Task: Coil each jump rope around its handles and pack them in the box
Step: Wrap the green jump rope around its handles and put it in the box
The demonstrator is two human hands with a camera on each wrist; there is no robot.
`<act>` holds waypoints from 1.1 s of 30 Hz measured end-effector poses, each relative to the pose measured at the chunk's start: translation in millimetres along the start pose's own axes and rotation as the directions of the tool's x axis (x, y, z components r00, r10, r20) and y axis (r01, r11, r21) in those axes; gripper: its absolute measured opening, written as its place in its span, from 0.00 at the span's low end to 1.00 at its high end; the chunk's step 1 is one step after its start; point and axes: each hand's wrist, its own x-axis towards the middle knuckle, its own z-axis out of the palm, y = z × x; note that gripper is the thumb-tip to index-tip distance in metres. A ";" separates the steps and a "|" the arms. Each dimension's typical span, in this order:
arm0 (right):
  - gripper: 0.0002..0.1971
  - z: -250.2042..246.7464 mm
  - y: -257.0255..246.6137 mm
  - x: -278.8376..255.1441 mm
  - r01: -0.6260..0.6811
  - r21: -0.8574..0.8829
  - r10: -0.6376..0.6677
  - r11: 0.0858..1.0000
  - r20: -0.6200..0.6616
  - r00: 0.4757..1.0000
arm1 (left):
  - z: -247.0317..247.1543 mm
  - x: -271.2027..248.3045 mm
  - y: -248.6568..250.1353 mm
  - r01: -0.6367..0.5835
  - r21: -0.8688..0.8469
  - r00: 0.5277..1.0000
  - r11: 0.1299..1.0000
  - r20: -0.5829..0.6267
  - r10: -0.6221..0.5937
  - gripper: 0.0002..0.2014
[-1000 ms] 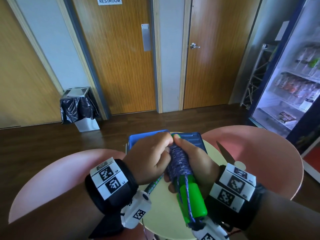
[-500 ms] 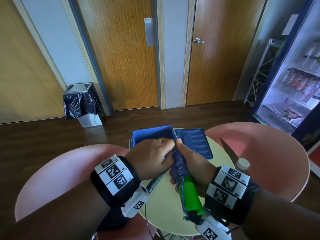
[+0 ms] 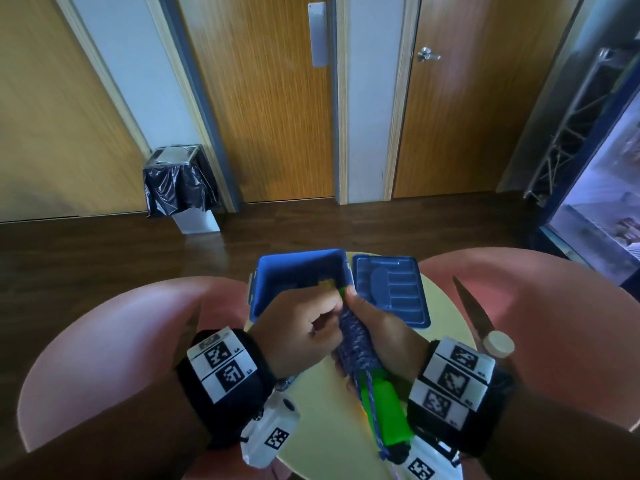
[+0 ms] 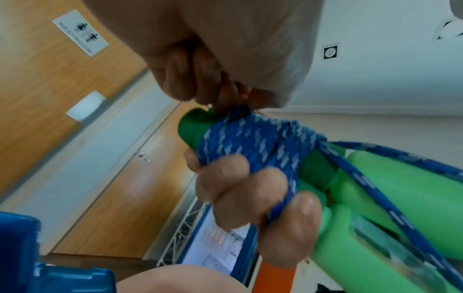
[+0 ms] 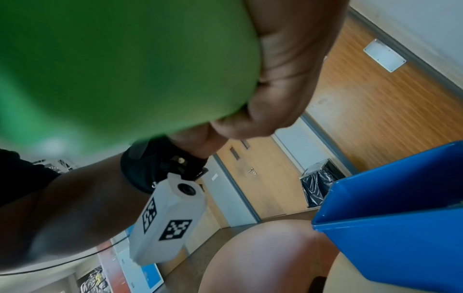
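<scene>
A jump rope with green foam handles (image 3: 382,410) has its blue speckled cord (image 3: 356,341) wound tightly round the handles. My right hand (image 3: 384,327) grips the wound bundle, fingers curled over the cord (image 4: 253,142). My left hand (image 3: 304,330) pinches the cord's end at the top of the handles (image 4: 198,126). Just beyond the hands stands the open blue box (image 3: 273,271), with something yellow-green partly visible inside. In the right wrist view a blurred green handle (image 5: 120,65) fills the upper left, beside the box wall (image 5: 391,234).
The blue lid (image 3: 388,289) lies upside down right of the box on a small round yellow table (image 3: 325,441). Two pink chairs (image 3: 104,348) flank the table. A white bottle cap (image 3: 498,344) shows at the right. An orange handle (image 4: 273,277) lies below.
The view has tilted down a little, so the box and lid show more fully. My hands keep the same hold on the wound rope, with the left fingers shifting slightly at the top.
</scene>
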 end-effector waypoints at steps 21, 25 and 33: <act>0.20 -88.9 -4.3 69.8 0.029 -0.834 0.251 0.551 0.199 0.947 | 10.4 9.0 -86.3 0.449 -0.085 0.893 0.889 0.075 -0.444 0.20; 0.29 -61.7 2.9 82.5 -0.015 -0.761 0.235 0.648 0.182 0.955 | 29.4 14.4 -105.3 0.535 -0.507 0.771 0.675 -0.034 -0.636 0.17; 0.17 -5.5 23.3 116.7 -0.401 -0.361 0.498 0.842 0.232 0.835 | 13.1 9.1 -143.6 0.576 -0.611 0.542 0.543 -0.211 -0.813 0.28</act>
